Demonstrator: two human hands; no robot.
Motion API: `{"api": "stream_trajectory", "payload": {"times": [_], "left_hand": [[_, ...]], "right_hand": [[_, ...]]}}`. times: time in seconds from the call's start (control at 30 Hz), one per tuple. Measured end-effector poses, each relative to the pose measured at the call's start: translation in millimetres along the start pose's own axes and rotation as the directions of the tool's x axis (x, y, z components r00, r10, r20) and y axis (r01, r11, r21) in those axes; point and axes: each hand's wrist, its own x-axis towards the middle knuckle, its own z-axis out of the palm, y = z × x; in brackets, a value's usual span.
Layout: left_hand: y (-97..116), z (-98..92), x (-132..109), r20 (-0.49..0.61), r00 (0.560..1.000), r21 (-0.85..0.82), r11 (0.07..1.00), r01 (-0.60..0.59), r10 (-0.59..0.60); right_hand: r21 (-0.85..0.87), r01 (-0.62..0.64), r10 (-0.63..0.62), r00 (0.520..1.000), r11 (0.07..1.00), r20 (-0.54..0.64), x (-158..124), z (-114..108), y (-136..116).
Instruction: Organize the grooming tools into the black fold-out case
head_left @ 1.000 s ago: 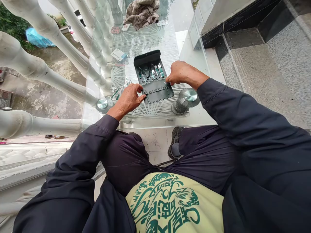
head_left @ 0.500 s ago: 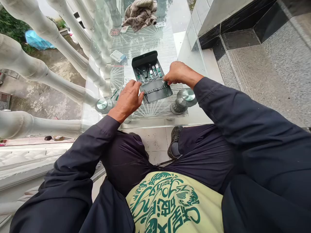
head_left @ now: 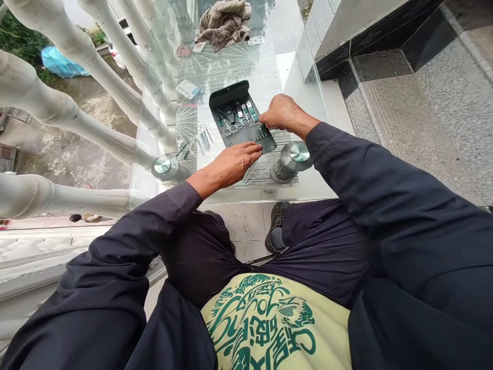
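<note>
An open dark manicure case (head_left: 235, 110) lies on the glass table (head_left: 239, 67), with small scissors, clippers and green-handled tools in its loops. My left hand (head_left: 233, 162) lies flat on the case's near flap, fingers stretched out and pressing it down. My right hand (head_left: 280, 113) is at the case's right edge with its fingers curled in a pinch; what they hold is hidden. Several loose metal tools (head_left: 196, 141) lie on the glass to the left of the case.
Two round metal table fittings (head_left: 165, 165) (head_left: 292, 156) flank my hands. A card (head_left: 188, 89) and a crumpled grey cloth (head_left: 225, 20) lie farther back. White balusters (head_left: 57, 110) run along the left, a stone step (head_left: 404, 103) on the right.
My left hand moved from the case's left edge to its near flap and flattened out. The loose tools it covered now show. My right hand stayed at the right edge.
</note>
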Motion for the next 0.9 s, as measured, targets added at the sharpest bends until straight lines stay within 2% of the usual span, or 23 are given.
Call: {"api": "stream_trajectory", "payload": {"times": [0.13,0.27,0.37,0.43,0.5,0.53,0.6,0.67,0.77,0.83,0.9], "left_hand": [[0,2.2,1,0.005,1.0,0.014,1.0,-0.008,0.008],[3,2.1,-1,0.011,1.0,-0.009,1.0,0.007,-0.007],[4,-7.3,0,-0.106,0.991,-0.101,0.992,0.073,-0.084],[3,-19.5,5,-0.245,0.938,-0.204,0.958,0.199,-0.247],[2,-33.9,16,-0.319,0.84,-0.347,0.879,0.327,-0.438],[2,-40.8,22,-0.3,0.811,-0.428,0.83,0.356,-0.502],[5,-51.3,36,-0.216,0.788,-0.596,0.717,0.36,-0.576],[10,-55.7,45,-0.126,0.784,-0.73,0.593,0.342,-0.607],[17,-51.2,46,-0.068,0.765,-0.813,0.48,0.329,-0.64],[19,-42.7,36,-0.092,0.759,-0.788,0.514,0.34,-0.644],[21,-31.6,22,-0.151,0.794,-0.692,0.636,0.341,-0.589]], "right_hand": [[-0.02,0.042,-0.044,0.996,0.999,-0.083,23,0,5],[0.015,0.059,-0.055,0.982,0.998,-0.178,36,-12,9],[0.11,0.073,-0.05,0.98,0.991,-0.193,23,-25,5],[0.167,0.098,-0.068,0.982,0.981,-0.176,4,-31,-4],[0.19,0.132,-0.102,0.982,0.973,-0.158,-18,-34,-17],[0.192,0.142,-0.114,0.982,0.971,-0.149,-29,-34,-23],[0.191,0.153,-0.126,0.982,0.97,-0.143,-46,-34,-35],[0.194,0.161,-0.135,0.981,0.968,-0.139,-56,-33,-41],[0.211,0.167,-0.146,0.983,0.963,-0.114,-56,-34,-35],[0.218,0.151,-0.134,0.987,0.964,-0.094,-50,-33,-20],[0.196,0.134,-0.122,0.99,0.971,-0.071,-41,-31,-3]]}}
